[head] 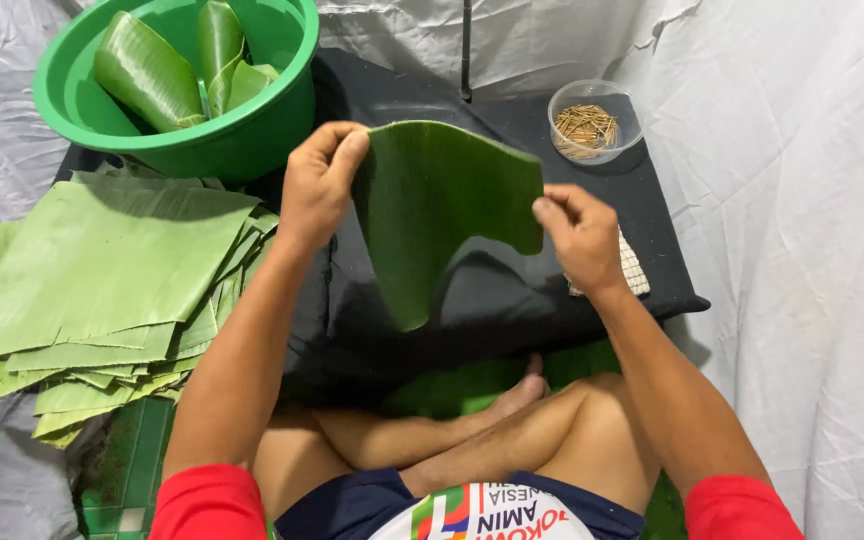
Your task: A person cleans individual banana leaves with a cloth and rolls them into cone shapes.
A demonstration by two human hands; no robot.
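Left hand and right hand fingers each pinch an edge of 1 banana leaf above the black cloth.

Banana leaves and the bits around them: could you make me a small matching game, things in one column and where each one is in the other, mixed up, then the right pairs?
Things:
1. leaf piece
2. leaf stack
3. rolled leaves
4. thin sticks

Places:
A. in the green basin
B. in the small clear bowl
C. held up between the left hand and the right hand
D. flat on the ground beside the left arm

Pairs: 1-C, 2-D, 3-A, 4-B
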